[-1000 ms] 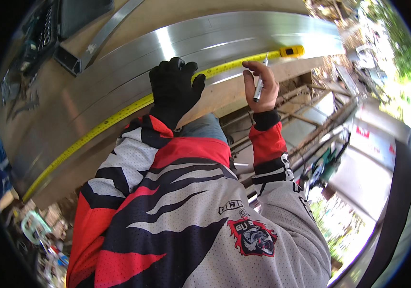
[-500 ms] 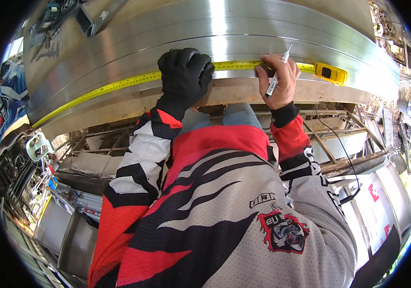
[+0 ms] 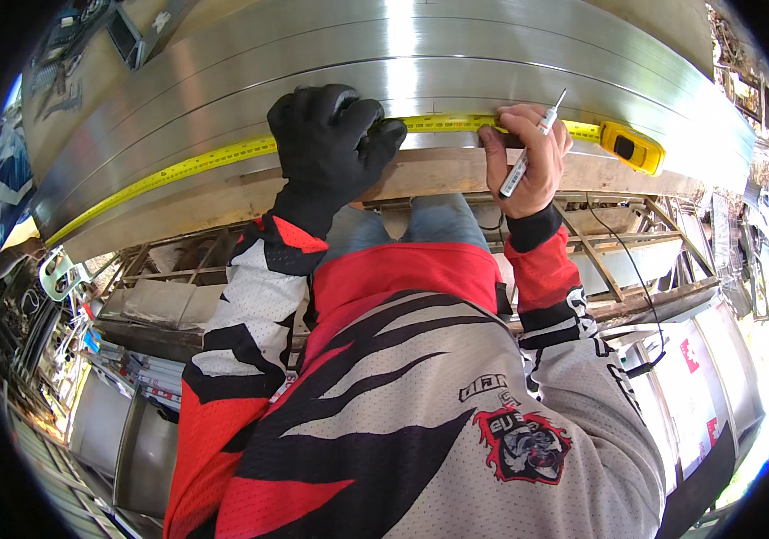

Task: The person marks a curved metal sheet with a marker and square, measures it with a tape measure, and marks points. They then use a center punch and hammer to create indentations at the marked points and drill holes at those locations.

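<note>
metal sheet (image 3: 483,85): smooth, brushed, glossy. near board (image 3: 438,171): matt wood. tape blade (image 3: 452,123): smooth. tape case (image 3: 633,148), right: plastic-looking. marker (image 3: 516,172): smooth plastic. left glove (image 3: 323,135): matt cloth. jersey (image 3: 384,395): perforated cloth.

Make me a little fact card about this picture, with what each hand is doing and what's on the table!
Left hand: in a black glove, fingers curled at the yellow tape
Right hand: no glove, holding a white marker, fingers by the tape
Yellow tape: pulled out long across the metal
Tape case: yellow and black, right of the right hand
Metal: shiny grey, with long straight lines
Wood: along the metal's near side
</note>
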Demonstrator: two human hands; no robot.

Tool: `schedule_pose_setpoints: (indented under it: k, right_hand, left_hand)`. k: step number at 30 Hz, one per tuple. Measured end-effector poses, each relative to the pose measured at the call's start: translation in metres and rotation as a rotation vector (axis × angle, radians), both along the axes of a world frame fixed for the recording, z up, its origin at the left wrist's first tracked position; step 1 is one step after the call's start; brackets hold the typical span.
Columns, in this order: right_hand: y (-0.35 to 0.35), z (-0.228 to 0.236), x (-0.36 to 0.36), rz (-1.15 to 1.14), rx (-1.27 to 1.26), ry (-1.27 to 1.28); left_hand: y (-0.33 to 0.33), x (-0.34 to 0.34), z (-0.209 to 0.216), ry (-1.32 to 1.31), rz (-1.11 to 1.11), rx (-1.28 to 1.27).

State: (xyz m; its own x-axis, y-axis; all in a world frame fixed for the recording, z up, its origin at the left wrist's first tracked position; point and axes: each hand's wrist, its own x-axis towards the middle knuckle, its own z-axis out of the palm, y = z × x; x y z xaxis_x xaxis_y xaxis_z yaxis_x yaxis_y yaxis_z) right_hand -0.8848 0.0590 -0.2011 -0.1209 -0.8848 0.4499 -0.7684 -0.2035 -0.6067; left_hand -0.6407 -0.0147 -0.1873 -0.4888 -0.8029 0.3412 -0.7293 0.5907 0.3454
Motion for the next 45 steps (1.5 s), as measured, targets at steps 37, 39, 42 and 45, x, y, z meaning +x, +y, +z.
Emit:
schedule_pose_setpoints:
  k: [37, 39, 42, 45]
  right_hand:
    - [-0.008, 0.018, 0.019, 0.205, 0.077, -0.388]
    - [-0.008, 0.014, 0.016, 0.247, 0.026, -0.377]
    - [-0.01, 0.01, 0.015, 0.251, 0.018, -0.377]
    - [-0.01, 0.011, 0.017, 0.244, 0.015, -0.373]
  left_hand:
    - [0.001, 0.001, -0.005, -0.007, 0.003, -0.015]
    - [0.001, 0.001, -0.006, -0.009, -0.004, -0.034]
    - [0.001, 0.0, -0.006, 0.019, -0.001, -0.046]
    - [0.001, 0.0, -0.004, 0.011, 0.002, -0.047]
